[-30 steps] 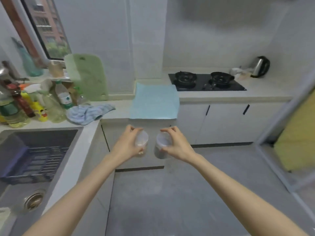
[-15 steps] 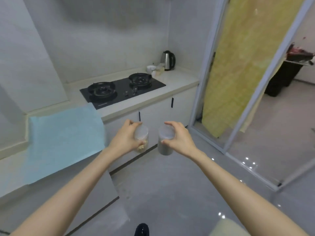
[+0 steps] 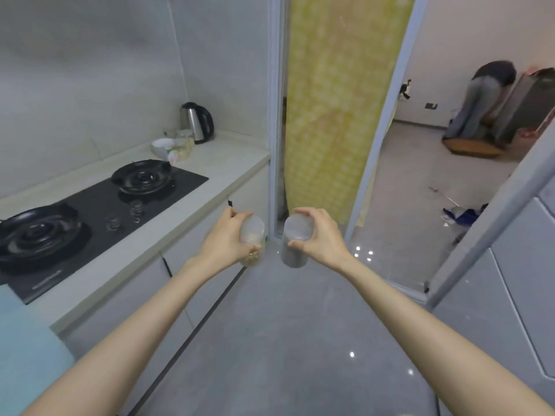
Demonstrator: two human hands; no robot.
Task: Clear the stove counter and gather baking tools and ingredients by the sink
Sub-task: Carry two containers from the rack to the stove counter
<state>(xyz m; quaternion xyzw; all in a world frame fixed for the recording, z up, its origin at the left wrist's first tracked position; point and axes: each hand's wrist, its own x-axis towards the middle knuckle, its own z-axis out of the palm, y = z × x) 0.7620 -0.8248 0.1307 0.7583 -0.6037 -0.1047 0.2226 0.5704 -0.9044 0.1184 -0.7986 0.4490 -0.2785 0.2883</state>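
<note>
My left hand grips a clear lidded jar of pale yellowish bits from the side and top. My right hand grips a second clear lidded jar with dark contents. Both jars hang in the air over the grey floor, just off the right end of the stove counter. At the counter's far corner stand a steel kettle, a white bowl and some small clear jars.
A black two-burner gas hob is set into the counter on the left. A light blue cloth lies at the lower left. A yellow curtain hangs in a sliding door frame ahead. A person bends over in the room beyond.
The view has swung right, from the sink and blue cloth to the stove's far end and the doorway. Both hands keep holding their jars side by side in front of me.
</note>
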